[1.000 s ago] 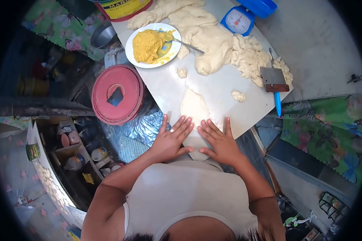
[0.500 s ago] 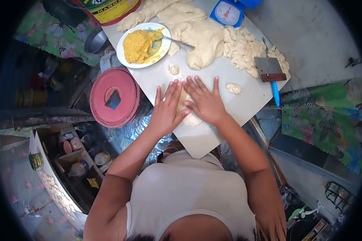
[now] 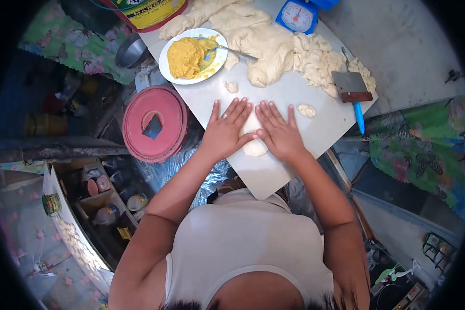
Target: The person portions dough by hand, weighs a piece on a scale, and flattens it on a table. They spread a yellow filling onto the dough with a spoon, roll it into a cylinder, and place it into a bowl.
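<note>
Between my two hands lies a flattened piece of pale dough (image 3: 254, 148) on the light work table (image 3: 263, 181). My left hand (image 3: 226, 129) rests flat along its left side, fingers stretched out, a ring on one finger. On the other side my right hand (image 3: 281, 132) lies flat too, fingers spread. The thumbs nearly meet over the dough, and the palms partly cover its edges. Small dough scraps sit beyond the left fingertips (image 3: 231, 87) and right of the right hand (image 3: 307, 110). A large dough mass (image 3: 268, 57) spreads behind them.
A white plate (image 3: 165, 67) holds yellow filling and a spoon (image 3: 237, 52). A dough scraper (image 3: 350, 85) and a blue-handled tool (image 3: 359, 119) lie at the right edge. A blue scale (image 3: 296, 18) stands behind. Left are a red-lidded bucket (image 3: 134, 124) and a margarine tub (image 3: 152, 13).
My left hand has shifted outward from the dough's middle, and my right hand has turned more upright beside it. More dough shows between them. The whole view has shifted slightly.
</note>
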Action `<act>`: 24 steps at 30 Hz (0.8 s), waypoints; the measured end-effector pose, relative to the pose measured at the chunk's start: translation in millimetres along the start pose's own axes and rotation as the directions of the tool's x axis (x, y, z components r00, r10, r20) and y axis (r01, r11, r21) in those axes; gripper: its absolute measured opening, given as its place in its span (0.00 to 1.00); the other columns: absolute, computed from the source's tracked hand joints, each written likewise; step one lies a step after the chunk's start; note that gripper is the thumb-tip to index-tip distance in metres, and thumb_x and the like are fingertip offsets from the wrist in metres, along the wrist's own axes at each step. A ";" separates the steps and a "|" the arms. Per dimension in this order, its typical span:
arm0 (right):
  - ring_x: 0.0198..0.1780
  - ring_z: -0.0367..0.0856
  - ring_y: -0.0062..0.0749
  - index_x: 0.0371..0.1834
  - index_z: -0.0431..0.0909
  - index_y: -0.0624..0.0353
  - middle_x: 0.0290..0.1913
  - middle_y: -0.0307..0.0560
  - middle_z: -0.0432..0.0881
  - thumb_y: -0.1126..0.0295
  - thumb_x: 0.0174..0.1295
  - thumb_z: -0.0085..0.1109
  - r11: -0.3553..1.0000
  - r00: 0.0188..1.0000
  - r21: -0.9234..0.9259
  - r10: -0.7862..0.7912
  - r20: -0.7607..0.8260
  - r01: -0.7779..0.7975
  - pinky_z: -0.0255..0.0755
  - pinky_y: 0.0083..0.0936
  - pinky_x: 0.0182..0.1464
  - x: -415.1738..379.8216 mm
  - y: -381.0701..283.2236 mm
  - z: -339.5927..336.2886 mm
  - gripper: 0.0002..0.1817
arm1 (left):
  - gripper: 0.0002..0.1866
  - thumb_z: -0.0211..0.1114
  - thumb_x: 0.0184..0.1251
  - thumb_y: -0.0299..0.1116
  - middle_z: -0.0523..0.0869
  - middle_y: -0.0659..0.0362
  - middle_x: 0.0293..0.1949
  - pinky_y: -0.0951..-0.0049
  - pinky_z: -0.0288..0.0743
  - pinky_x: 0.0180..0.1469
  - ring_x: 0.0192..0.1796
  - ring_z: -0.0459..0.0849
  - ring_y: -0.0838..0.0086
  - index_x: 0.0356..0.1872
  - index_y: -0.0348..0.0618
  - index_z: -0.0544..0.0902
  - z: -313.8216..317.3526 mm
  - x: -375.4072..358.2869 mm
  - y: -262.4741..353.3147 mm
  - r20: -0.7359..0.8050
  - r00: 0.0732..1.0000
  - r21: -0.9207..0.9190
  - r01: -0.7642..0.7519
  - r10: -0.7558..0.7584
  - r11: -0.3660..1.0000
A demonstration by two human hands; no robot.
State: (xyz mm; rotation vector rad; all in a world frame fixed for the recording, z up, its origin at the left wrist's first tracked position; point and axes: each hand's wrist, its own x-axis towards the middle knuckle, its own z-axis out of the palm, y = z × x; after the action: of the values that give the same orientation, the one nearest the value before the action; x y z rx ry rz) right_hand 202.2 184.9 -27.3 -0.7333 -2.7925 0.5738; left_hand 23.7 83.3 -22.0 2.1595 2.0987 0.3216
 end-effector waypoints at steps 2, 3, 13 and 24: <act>0.79 0.47 0.38 0.77 0.54 0.50 0.78 0.43 0.53 0.44 0.73 0.34 0.992 0.997 -0.122 0.052 0.060 -0.045 0.23 0.62 0.74 -7.0 -0.2 0.1 0.34 | 0.42 0.47 0.69 0.64 0.60 0.51 0.74 0.44 0.37 0.75 0.76 0.57 0.61 0.74 0.42 0.58 -1.3 0.1 -0.6 -0.006 1.000 0.032 -0.005 0.005 0.999; 0.79 0.48 0.37 0.77 0.53 0.48 0.78 0.41 0.53 0.43 0.72 0.33 0.990 0.994 -0.111 0.088 0.064 -0.081 0.22 0.65 0.73 -5.0 -1.3 -2.6 0.35 | 0.42 0.47 0.69 0.64 0.61 0.52 0.74 0.43 0.37 0.75 0.77 0.57 0.61 0.74 0.42 0.60 -2.0 -0.4 -2.0 -0.058 0.998 -0.085 0.008 -0.013 0.996; 0.78 0.50 0.36 0.77 0.54 0.48 0.77 0.41 0.56 0.41 0.70 0.36 0.988 1.000 -0.154 0.000 -0.020 -0.003 0.27 0.64 0.73 -24.3 -9.8 1.8 0.36 | 0.41 0.44 0.70 0.64 0.58 0.55 0.76 0.38 0.28 0.74 0.78 0.51 0.61 0.75 0.46 0.58 -4.4 -14.6 -2.7 0.036 0.999 -0.056 -0.029 0.031 0.998; 0.78 0.50 0.35 0.75 0.57 0.52 0.77 0.45 0.56 0.40 0.66 0.44 0.994 0.991 -0.061 -0.085 0.099 0.091 0.29 0.66 0.73 -69.0 -45.7 -1.2 0.39 | 0.48 0.48 0.62 0.70 0.56 0.55 0.76 0.32 0.26 0.71 0.78 0.51 0.60 0.75 0.46 0.56 -6.2 -76.8 27.0 0.146 0.983 -0.071 -0.099 0.109 0.993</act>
State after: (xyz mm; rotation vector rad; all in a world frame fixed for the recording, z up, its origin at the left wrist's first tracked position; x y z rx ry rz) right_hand 242.1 113.7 -13.5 -0.6060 -2.9275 0.5175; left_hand 47.0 5.3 -15.5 2.1879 1.8760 0.2241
